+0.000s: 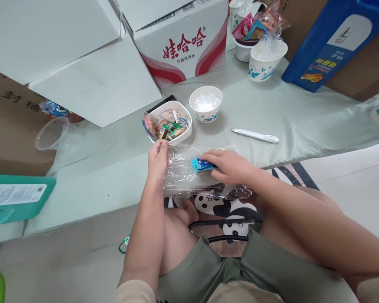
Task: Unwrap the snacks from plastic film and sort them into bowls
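Along the near edge of the pale green cloth-covered table point(94, 179), your right hand point(229, 165) lies over the right end of a flat blue plastic packet point(196, 164); whether it grips is unclear. The packet's long axis runs roughly left-right, its free end toward your more distant left hand point(158, 156), closed on crinkled clear plastic film point(180, 169). Beyond sits a white bowl point(159, 110) of wrapped snacks point(172, 127).

Glossy, crinkled plastic film point(179, 169)
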A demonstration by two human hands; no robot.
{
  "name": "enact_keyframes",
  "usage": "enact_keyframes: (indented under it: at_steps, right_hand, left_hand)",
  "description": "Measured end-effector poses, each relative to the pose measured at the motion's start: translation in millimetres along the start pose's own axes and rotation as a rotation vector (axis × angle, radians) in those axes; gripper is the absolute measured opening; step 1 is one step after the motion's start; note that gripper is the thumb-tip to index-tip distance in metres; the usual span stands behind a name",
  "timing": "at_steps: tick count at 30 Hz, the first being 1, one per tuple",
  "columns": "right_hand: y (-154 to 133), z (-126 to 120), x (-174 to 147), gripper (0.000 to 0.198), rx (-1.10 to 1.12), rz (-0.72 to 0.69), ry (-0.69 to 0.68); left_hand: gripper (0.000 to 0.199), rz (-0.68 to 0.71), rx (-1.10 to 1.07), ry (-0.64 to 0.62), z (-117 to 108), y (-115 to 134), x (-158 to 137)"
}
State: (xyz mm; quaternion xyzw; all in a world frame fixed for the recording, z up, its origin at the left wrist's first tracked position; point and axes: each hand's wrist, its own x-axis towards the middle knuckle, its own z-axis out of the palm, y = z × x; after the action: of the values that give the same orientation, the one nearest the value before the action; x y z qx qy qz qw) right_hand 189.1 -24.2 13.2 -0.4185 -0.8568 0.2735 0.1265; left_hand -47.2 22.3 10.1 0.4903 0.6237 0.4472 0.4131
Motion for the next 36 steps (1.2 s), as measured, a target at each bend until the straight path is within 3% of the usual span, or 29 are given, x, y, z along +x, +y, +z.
enact_keyframes:
  at_steps: [5,11,18,21,24,28,33,36]
  right_hand:
    - [12.7,1.2,5.4,0.052,0.01,0.127,0.117]
    - [22.7,-3.6,9.8,0.035,0.064,0.081,0.189]
    - [27.2,-12.3,-16.9,0.028,0.422,0.279,0.561]
    - [35.2,-18.9,-15.4,0.027,0.476,0.342,0.65]
    - [35.7,-35.9,7.6,0.029,0.375,0.347,0.674]
    - [14.5,-55.3,72.0,0.04,0.212,0.238,0.65]
    - [-26.9,-52.9,159.4,0.045,0.148,0.221,0.426]
    - [-38.5,-52.6,179.5,0.049,0.011,0.318,0.285]
  left_hand:
    - [0.033,-0.01,-0.083,-0.071,-3.7,-5.0,-1.4]
    - [0.03,-0.041,-0.055,-0.121,-3.7,-7.3,-5.4]
    - [0.022,-0.061,0.013,-0.191,-3.7,-3.5,-9.7]
    - [0.023,-0.051,0.032,-0.234,-5.3,-4.7,-9.3]
    - [0.023,-0.046,0.046,-0.266,-6.7,-6.4,-6.4]
    - [0.022,-0.035,0.016,-0.293,-7.3,-5.4,-0.1]
    - [0.025,-0.041,-0.02,-0.348,-7.7,-2.2,7.2]
    - [0.026,-0.041,-0.029,-0.355,-8.5,-2.5,9.5]
